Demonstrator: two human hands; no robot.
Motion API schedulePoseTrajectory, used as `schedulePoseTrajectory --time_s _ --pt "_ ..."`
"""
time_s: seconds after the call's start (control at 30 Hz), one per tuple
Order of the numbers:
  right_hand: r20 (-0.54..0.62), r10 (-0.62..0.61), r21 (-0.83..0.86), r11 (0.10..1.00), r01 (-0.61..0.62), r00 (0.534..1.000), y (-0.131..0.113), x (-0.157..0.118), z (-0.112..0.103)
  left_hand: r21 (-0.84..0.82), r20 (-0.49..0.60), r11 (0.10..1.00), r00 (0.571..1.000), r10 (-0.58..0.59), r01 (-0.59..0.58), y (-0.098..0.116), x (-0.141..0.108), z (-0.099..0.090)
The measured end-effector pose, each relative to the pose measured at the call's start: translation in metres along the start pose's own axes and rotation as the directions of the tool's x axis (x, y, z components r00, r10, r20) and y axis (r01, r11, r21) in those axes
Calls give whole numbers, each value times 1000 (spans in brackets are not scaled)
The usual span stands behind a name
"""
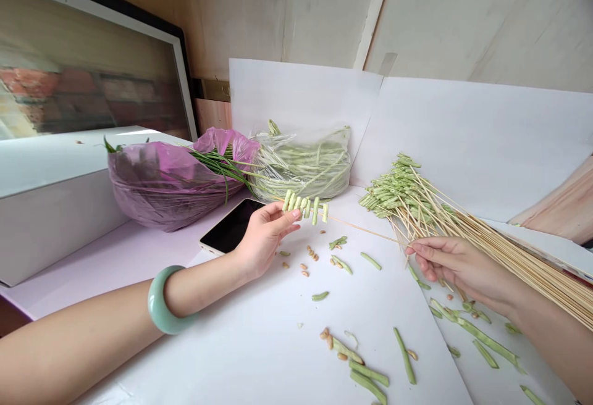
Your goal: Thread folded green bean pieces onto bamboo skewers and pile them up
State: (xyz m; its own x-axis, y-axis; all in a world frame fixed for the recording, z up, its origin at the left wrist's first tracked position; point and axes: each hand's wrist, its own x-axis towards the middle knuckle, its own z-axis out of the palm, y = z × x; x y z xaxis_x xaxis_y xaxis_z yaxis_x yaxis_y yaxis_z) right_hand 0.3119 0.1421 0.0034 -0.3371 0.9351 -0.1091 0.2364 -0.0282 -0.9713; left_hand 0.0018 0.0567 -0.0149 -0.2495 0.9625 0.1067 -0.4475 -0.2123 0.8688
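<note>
A thin wooden skewer [359, 227] stretches between my two hands, with several short green bean pieces [315, 208] threaded crosswise near its left end. My left hand [266, 235], with a green bangle on its wrist, is closed on the bean pieces, thumb pressed against them. The fingertips of my right hand [438, 260] pinch the skewer's other end. Just beyond the right hand lies a pile of skewers [491, 238] whose far ends carry bean pieces [393, 189].
Loose bean pieces [405, 355] and tan seeds [304, 269] are scattered over the white sheet [259, 343]. A phone [231, 226] lies left of centre. Behind stand a purple bag [157, 183] of greens and a clear bag [306, 164] of long beans. A white box [69, 207] is at left.
</note>
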Motion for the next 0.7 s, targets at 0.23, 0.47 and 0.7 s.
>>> schedulePoseTrajectory --time_s 0.23,0.47,0.7 --pt "-26 19 -46 999 -20 999 -10 -4 3 -10 -66 1000 998 -23 22 3 2 1" --pt "-103 -20 -119 993 8 994 -30 -11 1 33 -135 999 991 14 -10 2 4 0" --pt "-220 -86 -148 987 54 972 -36 -10 -5 67 -190 997 980 60 -48 4 4 -1"
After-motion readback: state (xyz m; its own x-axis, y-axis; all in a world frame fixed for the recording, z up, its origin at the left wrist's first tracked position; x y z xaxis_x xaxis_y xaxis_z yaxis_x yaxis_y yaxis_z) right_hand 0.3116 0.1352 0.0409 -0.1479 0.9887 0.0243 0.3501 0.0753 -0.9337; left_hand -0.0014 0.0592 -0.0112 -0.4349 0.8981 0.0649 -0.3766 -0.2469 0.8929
